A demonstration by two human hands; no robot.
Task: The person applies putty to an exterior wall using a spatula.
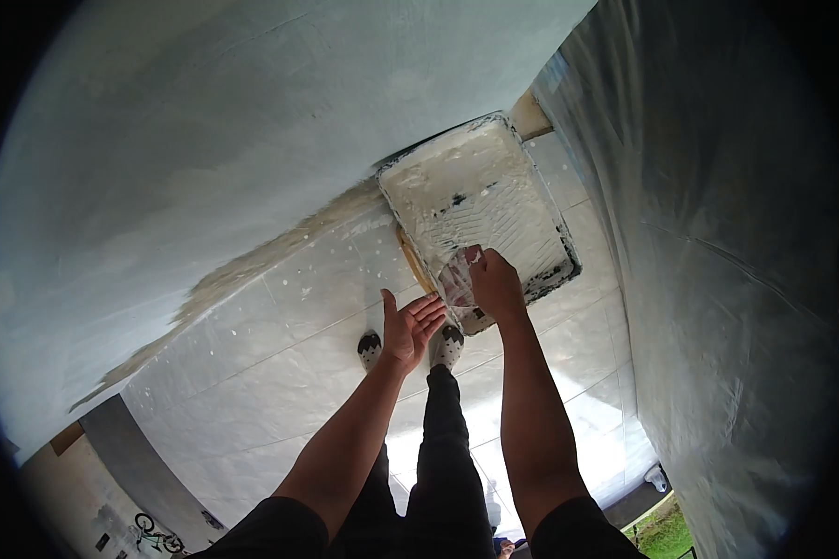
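Note:
My right hand point(498, 282) is closed around a reddish, paint-smeared flat tool point(459, 278), held over the near left corner of a large paint tray. Whitish paint or plaster with ridged streaks coats the tray point(543, 207), whose rim has dark and white smears. My left hand point(410, 326) is open, palm up and fingers spread, just left of the tool near the tray's corner. It holds nothing. Beside the tray's left edge lies a thin tan strip point(414, 261), partly hidden by the tray.
A grey-white coated wall point(205, 140) rises on the left. Plastic sheeting point(718, 252) hangs on the right. My shoes point(449, 345) stand on the spattered tiled floor point(280, 326). A bicycle point(157, 535) is at the lower left, grass point(664, 533) at the lower right.

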